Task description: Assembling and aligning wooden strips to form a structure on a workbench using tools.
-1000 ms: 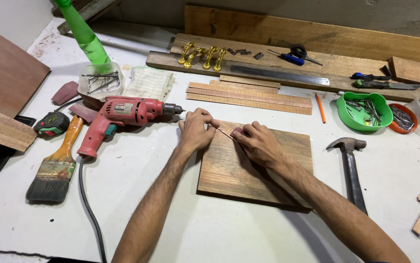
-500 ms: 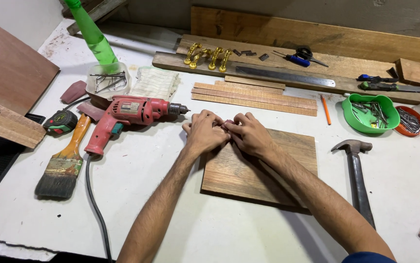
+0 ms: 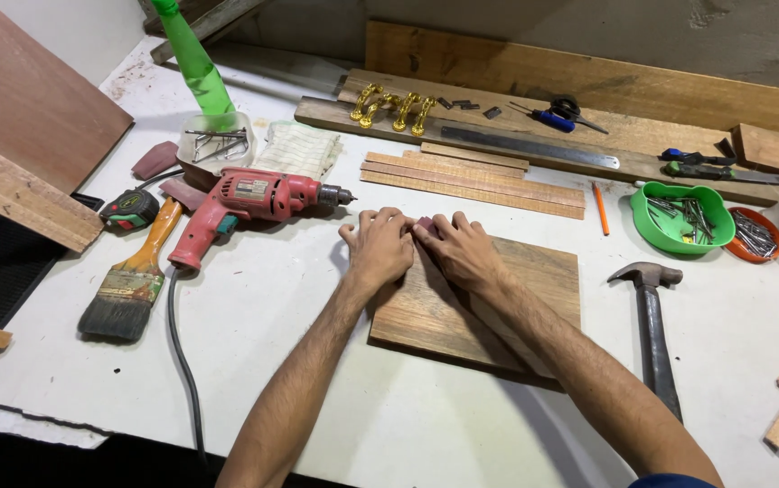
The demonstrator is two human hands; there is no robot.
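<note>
A square wooden board (image 3: 507, 307) lies flat on the white table (image 3: 317, 298). My left hand (image 3: 379, 248) rests on its far left corner with fingers curled. Beside it, touching, my right hand (image 3: 462, 253) presses on the board's far edge. Between the fingertips of both hands shows a small reddish-brown piece (image 3: 426, 223); most of it is hidden, so I cannot tell which hand grips it. A red electric drill (image 3: 245, 203) lies just left of my left hand, its bit pointing toward the board.
A paintbrush (image 3: 132, 280), tape measure (image 3: 129, 208) and green bottle (image 3: 192, 59) sit left. Thin wood strips (image 3: 480, 176), brass handles (image 3: 394, 107), a metal ruler (image 3: 534, 146) and planks lie behind. A hammer (image 3: 653, 325), pencil (image 3: 599, 208) and green bowl of nails (image 3: 681, 217) are right.
My two hands have come together at the board's far left corner; the right hand slid left toward the left hand. The view shifted slightly.
</note>
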